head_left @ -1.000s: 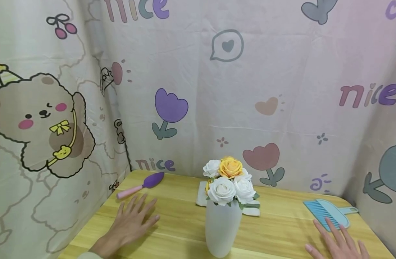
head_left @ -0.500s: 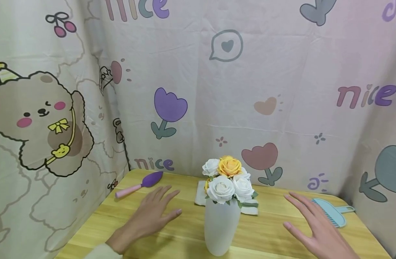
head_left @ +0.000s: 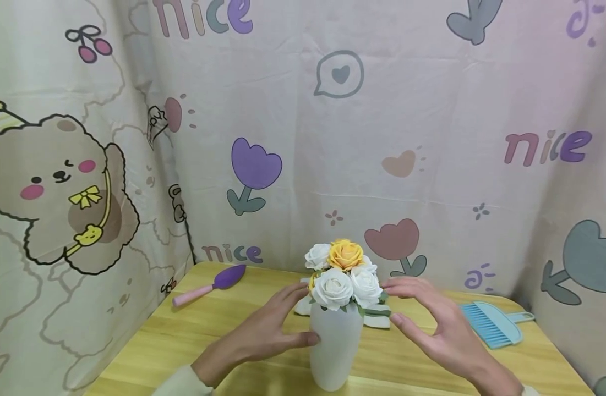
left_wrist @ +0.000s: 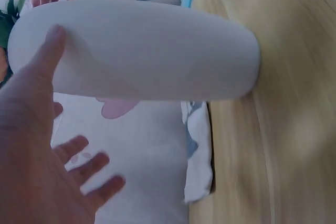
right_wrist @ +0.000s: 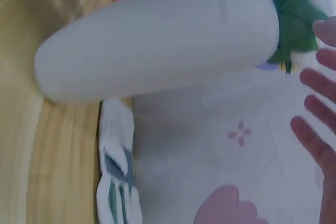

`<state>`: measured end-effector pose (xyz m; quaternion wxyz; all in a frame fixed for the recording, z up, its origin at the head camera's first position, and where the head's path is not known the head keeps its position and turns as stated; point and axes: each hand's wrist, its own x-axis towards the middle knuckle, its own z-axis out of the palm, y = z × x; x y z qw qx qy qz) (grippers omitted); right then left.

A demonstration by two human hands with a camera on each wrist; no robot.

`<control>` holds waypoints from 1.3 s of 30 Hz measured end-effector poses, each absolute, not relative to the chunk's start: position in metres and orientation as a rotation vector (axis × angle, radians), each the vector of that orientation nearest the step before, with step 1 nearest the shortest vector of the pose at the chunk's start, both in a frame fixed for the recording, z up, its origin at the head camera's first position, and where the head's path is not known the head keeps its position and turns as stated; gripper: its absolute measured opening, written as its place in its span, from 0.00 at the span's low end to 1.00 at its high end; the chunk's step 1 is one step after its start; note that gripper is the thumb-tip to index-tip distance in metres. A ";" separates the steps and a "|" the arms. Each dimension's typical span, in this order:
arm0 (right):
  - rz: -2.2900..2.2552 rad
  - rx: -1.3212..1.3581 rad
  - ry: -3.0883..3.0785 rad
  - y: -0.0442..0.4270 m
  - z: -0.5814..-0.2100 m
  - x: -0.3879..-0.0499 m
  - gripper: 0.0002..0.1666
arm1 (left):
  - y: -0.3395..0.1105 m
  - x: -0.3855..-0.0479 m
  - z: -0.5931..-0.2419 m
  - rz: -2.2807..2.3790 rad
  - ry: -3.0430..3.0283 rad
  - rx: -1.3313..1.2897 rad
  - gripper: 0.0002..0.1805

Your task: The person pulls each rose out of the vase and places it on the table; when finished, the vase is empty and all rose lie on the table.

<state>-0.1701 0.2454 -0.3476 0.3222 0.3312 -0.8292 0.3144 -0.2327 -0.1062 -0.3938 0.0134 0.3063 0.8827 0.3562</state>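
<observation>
A tall white vase (head_left: 334, 352) stands upright near the table's front, holding white and yellow artificial roses (head_left: 343, 275). My left hand (head_left: 263, 333) is at its left side, fingers spread behind it. The left thumb overlaps the vase wall in the left wrist view; whether it touches, I cannot tell. To the right, my right hand (head_left: 443, 330) curves loosely toward the vase with a gap between. In the right wrist view, its fingers (right_wrist: 316, 109) sit apart from the vase (right_wrist: 157, 40), near the green leaves (right_wrist: 296, 24).
A purple trowel with a pink handle (head_left: 194, 296) lies back left on the wooden table (head_left: 184, 352). Folded cloth (head_left: 377, 320) sits behind the vase. At right lies a light blue dustpan-and-brush set (head_left: 498, 324). A printed curtain (head_left: 431, 110) surrounds the table.
Both hands have moved inward from the table's sides to either side of the vase. The vase and flowers stand where they were; the head view has shifted slightly.
</observation>
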 end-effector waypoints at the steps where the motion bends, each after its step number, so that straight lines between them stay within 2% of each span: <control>1: 0.857 0.917 -2.143 0.243 -0.347 -0.171 0.34 | -0.103 -0.233 -0.393 1.171 2.686 0.952 0.51; 5: 0.964 1.039 -2.080 0.233 -0.345 -0.175 0.31 | -0.094 -0.234 -0.396 1.330 2.494 0.966 0.53; 14: 1.171 1.117 -2.063 0.215 -0.352 -0.174 0.23 | -0.087 -0.236 -0.404 1.441 2.297 1.026 0.58; 20: 1.271 1.174 -2.046 0.208 -0.357 -0.174 0.25 | -0.085 -0.237 -0.404 1.460 2.251 1.048 0.59; 23: 1.263 1.150 -2.064 0.205 -0.357 -0.174 0.26 | -0.086 -0.237 -0.404 1.461 2.246 1.043 0.59; 39: 1.523 0.982 -1.749 0.186 -0.346 -0.173 0.18 | -0.087 -0.238 -0.407 1.489 2.228 1.014 0.56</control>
